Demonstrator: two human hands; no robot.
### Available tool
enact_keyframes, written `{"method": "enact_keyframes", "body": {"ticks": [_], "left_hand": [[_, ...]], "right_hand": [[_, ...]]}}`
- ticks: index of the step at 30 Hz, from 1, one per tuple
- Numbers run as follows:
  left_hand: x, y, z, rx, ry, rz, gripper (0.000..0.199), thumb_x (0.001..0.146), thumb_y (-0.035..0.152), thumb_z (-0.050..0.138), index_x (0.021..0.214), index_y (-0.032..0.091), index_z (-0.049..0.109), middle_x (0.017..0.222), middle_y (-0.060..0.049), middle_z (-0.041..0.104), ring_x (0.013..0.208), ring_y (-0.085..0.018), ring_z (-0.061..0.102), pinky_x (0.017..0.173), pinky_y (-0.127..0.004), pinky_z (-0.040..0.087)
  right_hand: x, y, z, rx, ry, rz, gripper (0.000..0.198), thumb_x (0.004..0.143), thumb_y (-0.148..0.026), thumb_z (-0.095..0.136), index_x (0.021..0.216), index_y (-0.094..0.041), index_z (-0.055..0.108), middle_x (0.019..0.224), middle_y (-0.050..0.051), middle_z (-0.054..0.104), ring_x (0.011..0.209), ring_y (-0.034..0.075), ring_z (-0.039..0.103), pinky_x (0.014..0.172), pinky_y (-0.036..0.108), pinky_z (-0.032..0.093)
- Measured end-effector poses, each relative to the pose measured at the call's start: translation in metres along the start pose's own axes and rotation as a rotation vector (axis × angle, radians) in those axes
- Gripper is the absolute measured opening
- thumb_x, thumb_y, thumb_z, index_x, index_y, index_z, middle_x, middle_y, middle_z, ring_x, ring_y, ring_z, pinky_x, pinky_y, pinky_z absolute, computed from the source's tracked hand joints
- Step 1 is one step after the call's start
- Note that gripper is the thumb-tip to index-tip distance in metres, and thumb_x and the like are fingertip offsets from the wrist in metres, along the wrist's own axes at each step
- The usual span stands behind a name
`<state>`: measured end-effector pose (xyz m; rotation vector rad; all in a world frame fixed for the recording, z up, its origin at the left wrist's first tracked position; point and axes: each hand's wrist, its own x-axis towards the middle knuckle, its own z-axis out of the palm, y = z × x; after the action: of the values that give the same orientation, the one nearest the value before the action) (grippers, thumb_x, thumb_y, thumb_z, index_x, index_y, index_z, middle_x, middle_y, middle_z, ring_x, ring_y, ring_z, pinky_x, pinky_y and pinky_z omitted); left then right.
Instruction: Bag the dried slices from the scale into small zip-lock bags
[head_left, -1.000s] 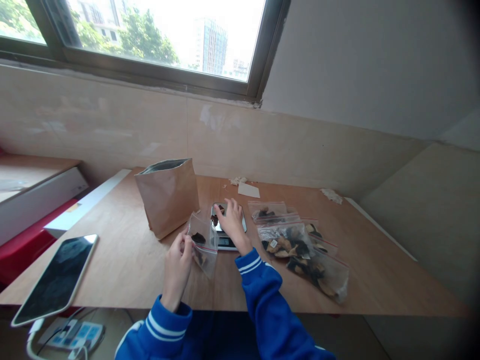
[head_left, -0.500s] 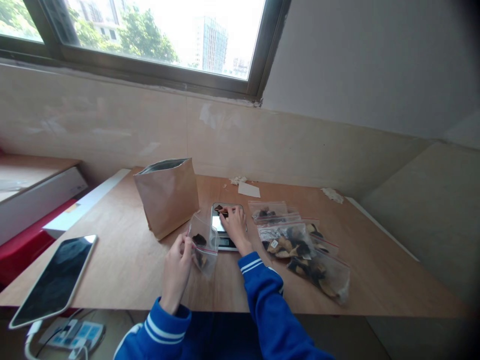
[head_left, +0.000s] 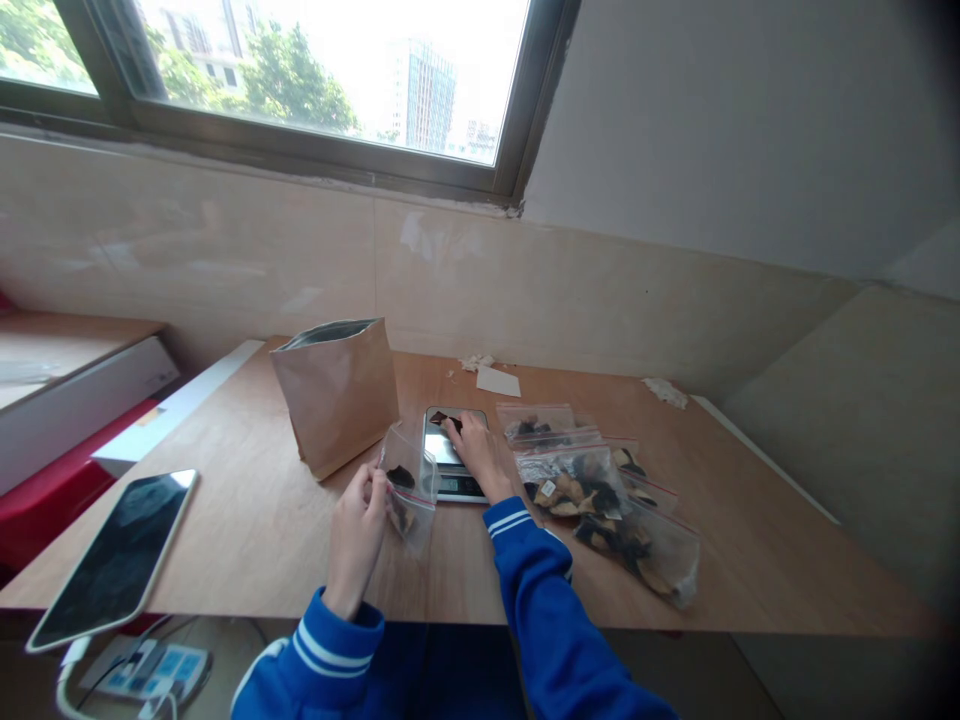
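Note:
My left hand (head_left: pixel 358 525) pinches the edge of a clear zip bag (head_left: pixel 411 515) in front of me; inside are dark and tan dried pieces that look like dried fungus. A small kitchen scale (head_left: pixel 442 452) with a shiny plate and a display lies just beyond the bag, its right side partly covered. Over the plate, my right hand (head_left: pixel 477 448) has its fingers closed on a dark dried piece (head_left: pixel 447 421), which is partly hidden by them. Whether the piece rests on the plate or is lifted, I cannot tell.
An upright brown paper bag (head_left: pixel 337 395) with its top open stands left of the scale. Several zip bags of dried pieces (head_left: pixel 577 490) lie to the right. A tablet (head_left: pixel 116 555) overhangs the left front edge. A white card (head_left: pixel 498 381) and crumbs lie behind.
My right hand has shifted slightly right on the scale, its fingers drawn closer together around the dark piece. The left hand keeps its grip on the zip bag.

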<state>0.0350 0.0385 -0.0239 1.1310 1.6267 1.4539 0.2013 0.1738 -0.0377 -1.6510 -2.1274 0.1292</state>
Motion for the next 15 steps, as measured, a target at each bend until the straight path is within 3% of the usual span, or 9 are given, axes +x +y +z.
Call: {"method": "enact_keyframes", "body": {"ticks": [3, 6, 10, 15], "left_hand": [[0.002, 0.000, 0.002, 0.006, 0.018, 0.002, 0.037, 0.085, 0.053, 0.049, 0.089, 0.019, 0.062, 0.068, -0.002, 0.065, 0.063, -0.020, 0.063, 0.058, -0.031, 0.051], [0.003, -0.002, 0.003, 0.024, 0.022, 0.007, 0.035, 0.085, 0.052, 0.048, 0.088, 0.019, 0.062, 0.068, -0.002, 0.065, 0.064, -0.021, 0.064, 0.059, -0.031, 0.051], [0.003, -0.004, 0.004, 0.031, 0.022, 0.032, 0.033, 0.086, 0.050, 0.048, 0.089, 0.020, 0.062, 0.073, -0.004, 0.067, 0.067, -0.021, 0.065, 0.060, -0.032, 0.052], [0.003, -0.005, 0.003, 0.031, 0.014, 0.052, 0.034, 0.086, 0.049, 0.049, 0.093, 0.019, 0.063, 0.080, -0.006, 0.070, 0.071, -0.023, 0.066, 0.062, -0.033, 0.053]], "right_hand": [[-0.004, -0.014, -0.015, 0.145, 0.023, 0.013, 0.029, 0.098, -0.039, 0.043, 0.104, -0.017, 0.061, 0.097, 0.012, 0.070, 0.094, 0.022, 0.066, 0.074, 0.027, 0.044], [-0.014, -0.039, -0.044, 0.275, -0.007, -0.091, 0.028, 0.097, -0.042, 0.044, 0.098, -0.021, 0.062, 0.094, 0.008, 0.072, 0.089, 0.021, 0.067, 0.070, 0.025, 0.041], [-0.027, -0.074, -0.081, 0.284, -0.204, -0.192, 0.027, 0.094, -0.043, 0.050, 0.087, -0.022, 0.066, 0.082, 0.007, 0.072, 0.078, 0.021, 0.068, 0.060, 0.024, 0.037], [-0.030, -0.095, -0.084, 0.196, -0.297, -0.175, 0.024, 0.092, -0.037, 0.052, 0.085, -0.020, 0.068, 0.081, 0.008, 0.073, 0.076, 0.021, 0.067, 0.059, 0.025, 0.037]]}}
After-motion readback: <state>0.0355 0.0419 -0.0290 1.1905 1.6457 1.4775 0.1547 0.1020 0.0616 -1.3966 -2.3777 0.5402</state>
